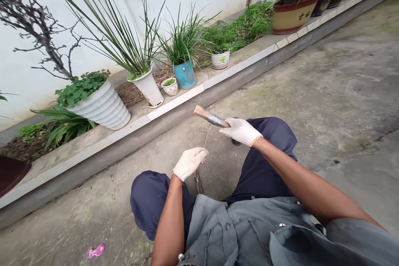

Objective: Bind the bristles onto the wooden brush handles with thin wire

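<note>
While our right hand (241,131), in a pale glove, closes around the lower end of a wooden handle (201,112), we see silvery wire (214,119) wound about the handle's middle. The handle sticks out past the fingers, tilted above the concrete ground (118,203). Our left hand (189,163), gloved too, has thumb and fingertips drawn together, pinching a thin strand (207,135) that rises toward the handle. Just below it we make out a slim rod (197,181), partly hidden. Beyond, a blue pot (185,75) stands on the ledge (174,102).
</note>
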The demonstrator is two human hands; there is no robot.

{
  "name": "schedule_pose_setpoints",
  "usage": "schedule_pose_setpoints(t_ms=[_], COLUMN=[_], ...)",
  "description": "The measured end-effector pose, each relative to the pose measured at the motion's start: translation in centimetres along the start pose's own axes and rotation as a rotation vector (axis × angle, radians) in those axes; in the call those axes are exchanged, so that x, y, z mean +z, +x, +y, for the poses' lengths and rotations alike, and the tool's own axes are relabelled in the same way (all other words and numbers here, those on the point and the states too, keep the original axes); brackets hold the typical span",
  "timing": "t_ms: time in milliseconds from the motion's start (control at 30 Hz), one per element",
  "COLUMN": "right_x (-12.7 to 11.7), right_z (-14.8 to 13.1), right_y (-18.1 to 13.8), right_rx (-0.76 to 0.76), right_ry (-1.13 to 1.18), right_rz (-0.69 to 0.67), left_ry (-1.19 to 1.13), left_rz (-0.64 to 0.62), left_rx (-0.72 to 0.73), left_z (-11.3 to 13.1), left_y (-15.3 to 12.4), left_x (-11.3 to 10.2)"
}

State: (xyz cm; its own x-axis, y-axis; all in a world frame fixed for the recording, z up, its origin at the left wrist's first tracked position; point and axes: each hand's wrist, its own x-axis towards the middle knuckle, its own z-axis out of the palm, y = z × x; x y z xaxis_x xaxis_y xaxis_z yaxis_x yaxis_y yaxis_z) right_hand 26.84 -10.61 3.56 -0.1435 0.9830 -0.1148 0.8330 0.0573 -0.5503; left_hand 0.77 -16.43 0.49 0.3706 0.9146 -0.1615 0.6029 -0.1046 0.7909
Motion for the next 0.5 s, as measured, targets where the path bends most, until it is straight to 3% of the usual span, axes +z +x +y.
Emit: schedule_pose_setpoints(t_ms=[100, 233, 367, 500], right_x=[0.6, 1.5, 1.6, 0.8], right_z=[0.6, 1.5, 2.5, 2.2], right_y=[0.0, -1.8, -3.6, -4.4], right_rx=[0.025, -0.075, -0.355, -0.449], right_ry=[-0.373, -0.589, -0.46, -0.188], right_rz=[-0.046, -0.394, -0.619, -0.673], left_ry=[0.073, 0.146, 0.17, 0.123], left_rz=[0.008, 0.016, -0.036, -0.074], left_rx=[0.008, 0.028, 0.045, 0.029], left_z=[-0.2, -0.2, -0.2, -0.4], left_y=[-0.1, -0.1, -0.1, 0.1], left_x=[-0.1, -0.1, 0.1, 0.3])
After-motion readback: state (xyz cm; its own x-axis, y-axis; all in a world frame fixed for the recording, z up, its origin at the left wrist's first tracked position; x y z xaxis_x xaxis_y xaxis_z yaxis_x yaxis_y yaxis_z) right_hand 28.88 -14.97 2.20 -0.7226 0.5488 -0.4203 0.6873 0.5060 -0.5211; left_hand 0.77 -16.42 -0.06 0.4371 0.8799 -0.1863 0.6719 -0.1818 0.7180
